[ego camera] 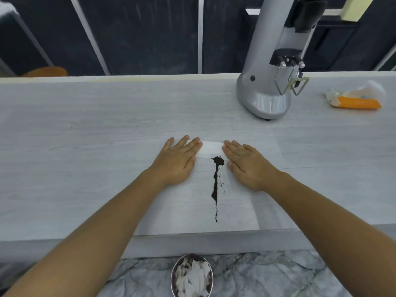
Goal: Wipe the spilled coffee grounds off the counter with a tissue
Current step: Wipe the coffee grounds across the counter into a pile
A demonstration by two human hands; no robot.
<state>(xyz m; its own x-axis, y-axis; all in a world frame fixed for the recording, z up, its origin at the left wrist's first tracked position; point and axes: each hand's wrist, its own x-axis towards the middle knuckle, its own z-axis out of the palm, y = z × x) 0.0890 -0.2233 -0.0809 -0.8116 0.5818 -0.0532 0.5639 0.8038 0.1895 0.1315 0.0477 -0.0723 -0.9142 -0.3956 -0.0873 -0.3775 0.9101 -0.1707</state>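
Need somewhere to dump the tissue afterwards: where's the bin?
In the head view, the metal bin sits on the floor at bottom centre, just below the counter edge, in line with the coffee grounds and already holding crumpled tissues.

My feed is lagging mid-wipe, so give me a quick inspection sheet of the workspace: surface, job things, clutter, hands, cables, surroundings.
Surface: pale wood-grain counter, mostly bare.
Job's things: folded white tissue flat on the counter; coffee grounds in a dark line running from its near edge toward the person, a small heap at the tissue, a few specks beside.
Clutter: grey grinder far right; orange-and-white packet beyond it.
Hands: left hand and right hand flat, fingers pressing the tissue's two ends.
Cables: nothing seen.
Surroundings: metal bin of crumpled tissues on the marble floor below; dark panelled wall behind.
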